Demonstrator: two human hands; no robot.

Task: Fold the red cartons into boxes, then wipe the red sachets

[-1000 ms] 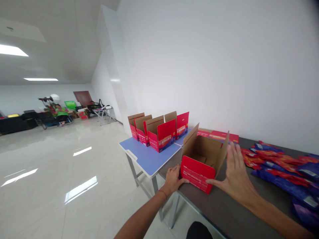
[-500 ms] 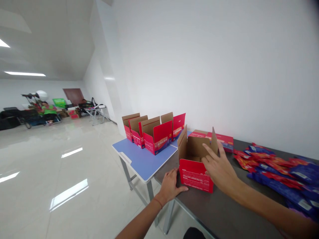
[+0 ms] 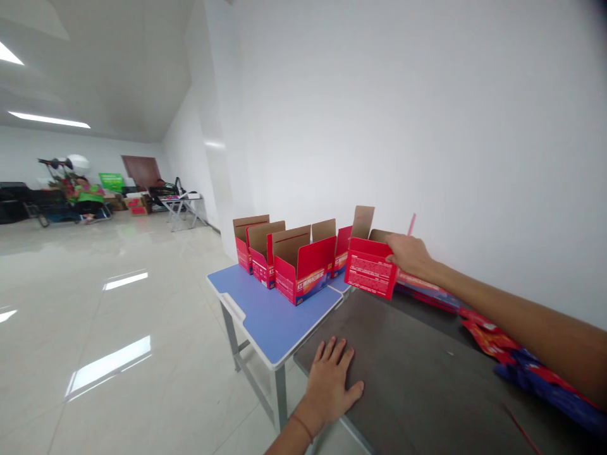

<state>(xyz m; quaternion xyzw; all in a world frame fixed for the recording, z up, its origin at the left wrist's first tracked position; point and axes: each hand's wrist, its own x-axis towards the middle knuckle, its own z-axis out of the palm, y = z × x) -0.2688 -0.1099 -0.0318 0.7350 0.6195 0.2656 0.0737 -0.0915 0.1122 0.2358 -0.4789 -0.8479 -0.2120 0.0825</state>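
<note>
Right hand (image 3: 411,254) grasps an open red cardboard carton (image 3: 370,273) by its upper right corner, masking that side, at the far-left end of the dark tabletop (image 3: 408,360); base contact appears unclear. Left hand (image 3: 332,382) lies flat and empty near the front edge, bare surface between, and the right forearm (image 3: 516,309) partly covers glossy pouches (image 3: 545,380)

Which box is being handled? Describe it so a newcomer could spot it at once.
Find the dark table, right of the blue table. Near its far left corner, the right hand grips an open red box by its edge. Unlike the boxes on the blue table, this one is held.
</note>
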